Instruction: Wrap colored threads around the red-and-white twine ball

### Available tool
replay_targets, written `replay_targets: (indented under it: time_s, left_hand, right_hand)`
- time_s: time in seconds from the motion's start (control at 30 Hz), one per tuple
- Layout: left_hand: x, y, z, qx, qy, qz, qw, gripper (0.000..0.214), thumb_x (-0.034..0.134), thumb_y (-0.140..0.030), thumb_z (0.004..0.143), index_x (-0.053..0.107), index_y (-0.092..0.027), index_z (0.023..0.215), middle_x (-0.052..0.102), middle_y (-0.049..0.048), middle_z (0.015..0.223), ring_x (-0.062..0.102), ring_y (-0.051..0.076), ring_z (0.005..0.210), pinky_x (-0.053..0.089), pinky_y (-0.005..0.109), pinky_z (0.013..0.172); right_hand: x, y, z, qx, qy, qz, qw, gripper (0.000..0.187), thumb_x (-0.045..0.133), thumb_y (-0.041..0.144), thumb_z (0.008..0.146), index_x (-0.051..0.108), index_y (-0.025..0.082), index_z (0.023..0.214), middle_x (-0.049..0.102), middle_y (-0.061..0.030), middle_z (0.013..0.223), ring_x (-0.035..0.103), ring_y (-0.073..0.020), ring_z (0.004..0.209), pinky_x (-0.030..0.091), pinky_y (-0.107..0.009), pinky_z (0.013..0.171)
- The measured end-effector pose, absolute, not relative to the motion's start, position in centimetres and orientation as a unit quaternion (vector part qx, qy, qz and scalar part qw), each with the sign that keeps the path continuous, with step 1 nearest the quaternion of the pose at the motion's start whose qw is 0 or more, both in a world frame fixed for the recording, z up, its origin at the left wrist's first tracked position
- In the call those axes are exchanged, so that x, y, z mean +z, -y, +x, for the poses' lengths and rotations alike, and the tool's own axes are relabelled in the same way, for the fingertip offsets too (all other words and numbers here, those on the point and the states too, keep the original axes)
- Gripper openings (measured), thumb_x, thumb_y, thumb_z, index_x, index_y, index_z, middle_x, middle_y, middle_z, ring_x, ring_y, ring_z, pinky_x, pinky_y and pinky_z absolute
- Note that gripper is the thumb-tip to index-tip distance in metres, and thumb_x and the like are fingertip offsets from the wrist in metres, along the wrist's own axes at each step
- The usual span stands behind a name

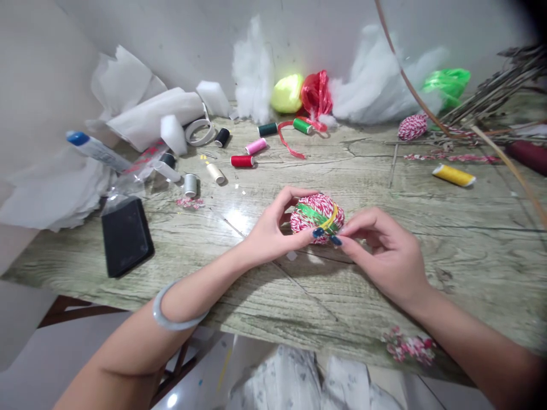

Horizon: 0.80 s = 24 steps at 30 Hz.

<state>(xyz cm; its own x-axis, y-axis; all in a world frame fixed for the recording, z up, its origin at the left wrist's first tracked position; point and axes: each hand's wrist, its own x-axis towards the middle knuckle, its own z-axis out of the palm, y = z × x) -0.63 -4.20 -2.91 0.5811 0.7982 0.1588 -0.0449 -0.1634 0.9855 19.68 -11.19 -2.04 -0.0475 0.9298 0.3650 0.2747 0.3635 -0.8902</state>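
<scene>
My left hand point(287, 222) is wrapped round an egg-shaped ball of red-and-white twine point(314, 204), its thumb pressed on the near side. A green strip point(310, 214) and a yellow loop point(332, 216) cross the ball's surface. At the ball's right edge, my right hand point(384, 247) pinches with thumb and forefinger. What lies between those fingertips is too small to make out. Part of the ball is hidden by my left fingers. The ball is held just above or on the wooden table point(376, 193); I cannot tell which.
Thread spools lie around, including a red one point(242, 162) and a yellow one point(453, 175). A phone point(127, 236) is at left, white rolled sheet point(158, 117) behind. Stuffing point(367, 80) and dry twigs point(499, 91) line the back. A second twine ball point(412, 127) sits far right.
</scene>
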Motion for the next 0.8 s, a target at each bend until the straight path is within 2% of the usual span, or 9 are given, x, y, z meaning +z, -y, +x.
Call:
replay_targets:
  time_s: [0.37, 0.5, 0.63, 0.73, 0.8]
  left_hand:
    - [-2.7, 4.1, -0.6, 0.364, -0.28, 0.67, 0.583, 0.052, 0.073, -0.03, 0.082, 0.051, -0.024, 0.128, 0.057, 0.0078, 0.126, 0.058, 0.021, 0.112, 0.049, 0.031, 0.095]
    - [-2.8, 4.1, -0.6, 0.358, -0.299, 0.67, 0.578, 0.051, 0.072, -0.033, 0.083, 0.052, -0.023, 0.129, 0.058, 0.0085, 0.126, 0.058, 0.022, 0.112, 0.049, 0.033, 0.095]
    - [-3.1, 4.0, -0.4, 0.34, -0.313, 0.673, 0.578, 0.052, 0.072, -0.035, 0.083, 0.053, -0.022, 0.129, 0.06, 0.0091, 0.124, 0.06, 0.022, 0.11, 0.049, 0.034, 0.095]
    - [-3.3, 3.9, -0.4, 0.342, -0.313, 0.67, 0.579, 0.05, 0.071, -0.034, 0.083, 0.052, -0.021, 0.128, 0.06, 0.0093, 0.123, 0.06, 0.021, 0.109, 0.05, 0.034, 0.095]
    - [-3.5, 3.8, -0.4, 0.348, -0.311, 0.664, 0.584, 0.05, 0.071, -0.034, 0.083, 0.052, -0.021, 0.127, 0.06, 0.0091, 0.123, 0.06, 0.021, 0.108, 0.05, 0.034, 0.095]
  right_hand:
    - [-1.9, 10.9, 19.6, 0.337, 0.62, -0.475, 0.525, 0.007, 0.067, 0.018, 0.086, 0.064, 0.024, 0.088, 0.067, 0.0005, 0.082, 0.065, -0.0123, 0.075, 0.056, -0.023, 0.068]
    - [-1.6, 10.7, 19.8, 0.322, 0.593, -0.51, 0.533, 0.012, 0.063, 0.017, 0.09, 0.069, 0.026, 0.094, 0.07, 0.0009, 0.088, 0.066, -0.0109, 0.078, 0.055, -0.021, 0.071]
    - [-1.4, 10.3, 20.1, 0.314, 0.593, -0.537, 0.512, 0.009, 0.067, 0.019, 0.087, 0.071, 0.027, 0.087, 0.071, 0.0025, 0.084, 0.067, -0.0112, 0.078, 0.054, -0.022, 0.072]
    - [-1.6, 10.0, 20.3, 0.341, 0.561, -0.544, 0.523, 0.002, 0.07, 0.025, 0.085, 0.07, 0.026, 0.084, 0.07, 0.0017, 0.08, 0.066, -0.0123, 0.074, 0.055, -0.024, 0.069]
    - [-1.8, 9.7, 20.4, 0.368, 0.529, -0.539, 0.543, 0.006, 0.072, 0.03, 0.084, 0.069, 0.025, 0.081, 0.069, 0.0007, 0.077, 0.065, -0.0133, 0.071, 0.054, -0.025, 0.068]
